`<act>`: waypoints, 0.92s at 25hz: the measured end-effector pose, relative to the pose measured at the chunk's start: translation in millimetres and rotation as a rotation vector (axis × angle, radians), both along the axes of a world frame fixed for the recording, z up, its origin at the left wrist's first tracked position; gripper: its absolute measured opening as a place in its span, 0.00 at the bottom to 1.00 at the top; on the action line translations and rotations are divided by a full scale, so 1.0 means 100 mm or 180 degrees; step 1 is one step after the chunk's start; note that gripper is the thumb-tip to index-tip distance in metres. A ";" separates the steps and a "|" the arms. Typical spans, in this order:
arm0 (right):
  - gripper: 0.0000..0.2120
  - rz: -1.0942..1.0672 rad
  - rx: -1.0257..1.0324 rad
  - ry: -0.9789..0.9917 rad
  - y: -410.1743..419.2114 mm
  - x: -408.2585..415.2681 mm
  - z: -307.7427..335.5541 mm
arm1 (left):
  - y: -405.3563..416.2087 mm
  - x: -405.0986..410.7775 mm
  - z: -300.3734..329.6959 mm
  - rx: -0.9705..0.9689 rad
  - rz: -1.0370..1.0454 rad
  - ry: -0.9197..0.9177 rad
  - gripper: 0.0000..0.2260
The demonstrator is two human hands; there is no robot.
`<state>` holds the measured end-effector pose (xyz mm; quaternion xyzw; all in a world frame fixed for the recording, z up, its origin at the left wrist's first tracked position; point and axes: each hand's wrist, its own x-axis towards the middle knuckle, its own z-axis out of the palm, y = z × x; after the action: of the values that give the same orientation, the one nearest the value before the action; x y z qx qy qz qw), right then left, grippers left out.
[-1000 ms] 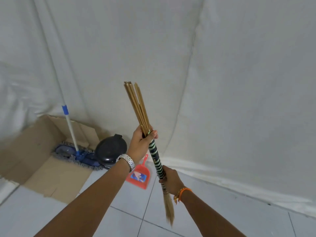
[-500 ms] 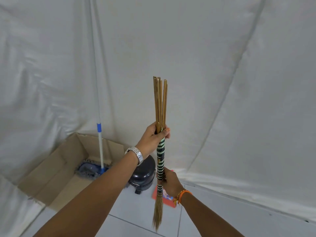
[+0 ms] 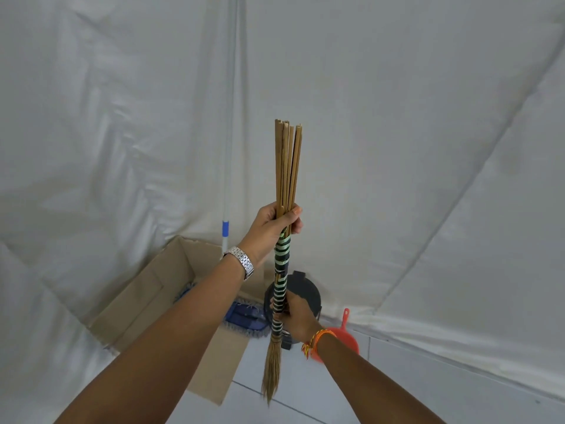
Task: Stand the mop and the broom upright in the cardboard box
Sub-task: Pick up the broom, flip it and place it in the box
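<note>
I hold the broom (image 3: 281, 270) upright in front of me, its bare sticks up and its thin bristle tail hanging down. My left hand (image 3: 270, 229) grips it where the sticks meet the green-and-black wrapped handle. My right hand (image 3: 295, 313) grips the wrapped part lower down. The cardboard box (image 3: 146, 301) lies open at the lower left, behind my left forearm. The mop (image 3: 226, 209) stands in it, its white pole with a blue band leaning on the white sheet and its blue head (image 3: 244, 316) on the box floor.
A black round bin (image 3: 307, 293) stands right of the box, behind the broom. An orange-red dustpan (image 3: 344, 335) lies on the white tiled floor beside it. White sheeting (image 3: 397, 148) covers the walls all around.
The broom has gone from tilted to straight upright. The view has swung left and closer, so the box, mop and bin now sit directly behind my arms.
</note>
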<state>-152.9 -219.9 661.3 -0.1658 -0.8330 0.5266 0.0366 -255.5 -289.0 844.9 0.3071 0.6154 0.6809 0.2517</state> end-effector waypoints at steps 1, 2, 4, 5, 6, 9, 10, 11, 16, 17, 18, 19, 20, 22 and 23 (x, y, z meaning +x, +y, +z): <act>0.12 0.0047 0.0044 -0.0014 -0.08 -0.13 0.00 | -0.12 -0.11 0.00 -0.0011 0.0071 0.0025 0.05; 0.11 0.0104 0.0085 -0.0030 -0.18 -0.29 0.00 | -0.25 -0.24 -0.01 -0.0027 0.0170 0.0049 0.06; 0.11 0.0219 0.0148 -0.0070 -0.36 -0.58 -0.02 | -0.50 -0.52 -0.02 -0.0066 0.0338 0.0097 0.08; 0.10 0.0306 0.0167 -0.0069 -0.47 -0.75 -0.04 | -0.63 -0.69 -0.04 -0.0075 0.0408 0.0113 0.08; 0.10 0.0400 0.0202 -0.0049 -0.58 -0.92 -0.06 | -0.75 -0.86 -0.06 -0.0087 0.0461 0.0124 0.09; 0.08 0.0537 0.0328 -0.0036 -0.90 -1.45 -0.10 | -1.06 -1.34 -0.09 -0.0162 0.0552 0.0218 0.10; 0.08 0.0527 0.0322 -0.0048 -1.01 -1.64 -0.10 | -1.16 -1.52 -0.10 -0.0193 0.0561 0.0245 0.10; 0.08 0.0495 0.0316 -0.0042 -1.12 -1.82 -0.08 | -1.25 -1.70 -0.09 -0.0231 0.0544 0.0256 0.10; 0.10 0.0503 0.0159 -0.0052 -1.57 -2.71 -0.01 | -1.69 -2.58 -0.03 -0.0279 0.0412 0.0298 0.08; 0.11 0.0503 0.0202 -0.0070 -1.62 -2.86 -0.01 | -1.75 -2.72 0.00 -0.0257 0.0426 0.0310 0.08; 0.13 0.0508 0.0200 -0.0074 -1.68 -3.00 0.00 | -1.82 -2.85 0.03 -0.0226 0.0442 0.0310 0.07; 0.14 0.0505 0.0160 -0.0070 -1.74 -3.12 0.02 | -1.88 -2.99 0.05 -0.0196 0.0454 0.0297 0.07; 0.15 0.0484 0.0131 -0.0070 -1.79 -3.24 0.04 | -1.94 -3.12 0.07 -0.0162 0.0455 0.0278 0.08; 0.15 0.0440 0.0123 -0.0071 -1.88 -3.48 0.05 | -2.03 -3.38 0.07 -0.0103 0.0371 0.0217 0.07; 0.15 0.0411 0.0159 -0.0066 -1.92 -3.62 0.04 | -2.07 -3.52 0.07 -0.0084 0.0291 0.0196 0.07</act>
<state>-514.8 -411.7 665.5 -0.1162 -0.8551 0.5052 -0.0019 -607.8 -496.2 851.7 0.2961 0.6451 0.6737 0.2053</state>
